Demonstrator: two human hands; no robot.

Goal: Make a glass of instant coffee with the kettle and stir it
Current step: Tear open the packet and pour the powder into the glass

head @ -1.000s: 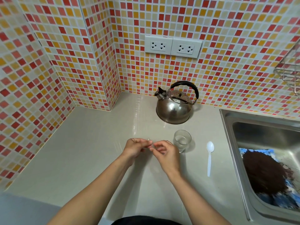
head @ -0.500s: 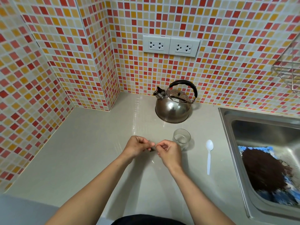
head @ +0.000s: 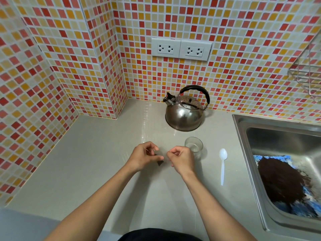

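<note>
Dark and small, a coffee sachet piece [head: 160,162] is pinched at the fingertips of our left hand [head: 143,159], whose fingers curl in around it. Our right hand [head: 182,159] is closed into a loose fist just beside; whether it grips anything we cannot tell. The empty glass [head: 193,145] stands just beyond the right hand, the white plastic spoon [head: 222,164] to its right, the steel kettle [head: 185,112] behind. All rest on a pale counter [head: 86,162] beside a steel sink [head: 243,136], under mosaic tile walls [head: 69,58].
</note>
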